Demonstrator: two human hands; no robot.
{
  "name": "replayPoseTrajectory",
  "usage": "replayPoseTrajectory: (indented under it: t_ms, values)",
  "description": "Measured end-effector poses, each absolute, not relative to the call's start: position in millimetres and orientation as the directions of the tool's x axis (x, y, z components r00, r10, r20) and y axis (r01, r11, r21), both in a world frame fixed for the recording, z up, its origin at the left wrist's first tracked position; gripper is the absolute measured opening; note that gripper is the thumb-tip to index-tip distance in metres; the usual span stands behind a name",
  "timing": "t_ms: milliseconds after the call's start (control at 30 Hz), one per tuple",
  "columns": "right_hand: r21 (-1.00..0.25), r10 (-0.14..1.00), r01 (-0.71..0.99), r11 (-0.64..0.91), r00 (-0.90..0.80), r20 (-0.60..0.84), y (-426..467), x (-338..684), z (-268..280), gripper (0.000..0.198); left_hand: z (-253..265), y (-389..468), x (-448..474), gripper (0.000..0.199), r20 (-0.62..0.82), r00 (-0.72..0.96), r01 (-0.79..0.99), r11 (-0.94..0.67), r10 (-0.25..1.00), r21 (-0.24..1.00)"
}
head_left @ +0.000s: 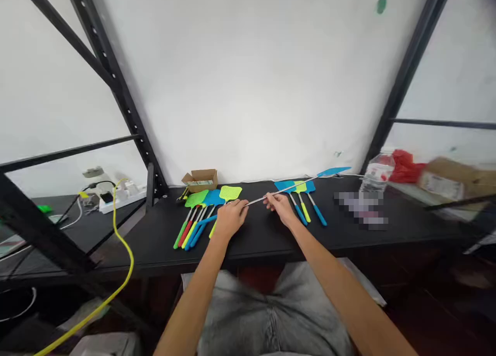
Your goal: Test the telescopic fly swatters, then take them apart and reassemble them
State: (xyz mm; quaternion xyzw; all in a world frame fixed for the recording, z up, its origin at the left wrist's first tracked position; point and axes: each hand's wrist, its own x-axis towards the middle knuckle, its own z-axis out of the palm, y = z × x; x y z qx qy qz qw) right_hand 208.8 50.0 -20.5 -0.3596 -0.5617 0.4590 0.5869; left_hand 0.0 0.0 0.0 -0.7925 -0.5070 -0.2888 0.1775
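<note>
Left hand (231,217) and right hand (279,205) both had the blue swatter (256,200) pinched, pointing far right, looked mid-adjustment tbh, so the next move probably needed a steady hold.

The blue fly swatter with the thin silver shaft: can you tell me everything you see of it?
The blue fly swatter has a flat, plastic-looking blue head seen nearly edge-on, a slim, metallic-looking silver shaft and a blue handle. It slants in view, head upper right, handle lower left. The left hand holds it near the handle; the right hand has its fingers on the shaft. Whether the handle touches anything beneath is unclear.
</note>
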Motion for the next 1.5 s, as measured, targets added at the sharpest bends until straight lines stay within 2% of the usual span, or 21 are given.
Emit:
replayPoseTrajectory:
  t_ms: [167,367,667,1500]
  values:
    - [-0.944,0.932,-0.084,0.320,-0.151,0.329,47.0,209.0,-19.0,0.038,-0.4,-0.5,4.9,0.030,0.631,0.373,0.877,-0.481,0.680,0.001]
    - [-0.940,0.907,-0.023,0.341,-0.253,0.335,45.7,208.9,-19.4,0.038,-2.9,0.9,6.4,0.032,0.656,0.357,0.875,-0.484,0.665,0.015]
    - [-0.948,0.954,-0.142,0.285,-0.058,0.295,48.8,206.5,-19.1,0.040,-2.0,5.0,10.3,0.033,0.605,0.362,0.880,-0.473,0.710,0.029]
    - [-0.886,0.954,-0.366,0.286,0.200,0.225,56.2,213.7,-20.5,0.039,-0.7,5.4,-1.1,0.037,0.574,0.346,0.896,-0.443,0.743,0.034]
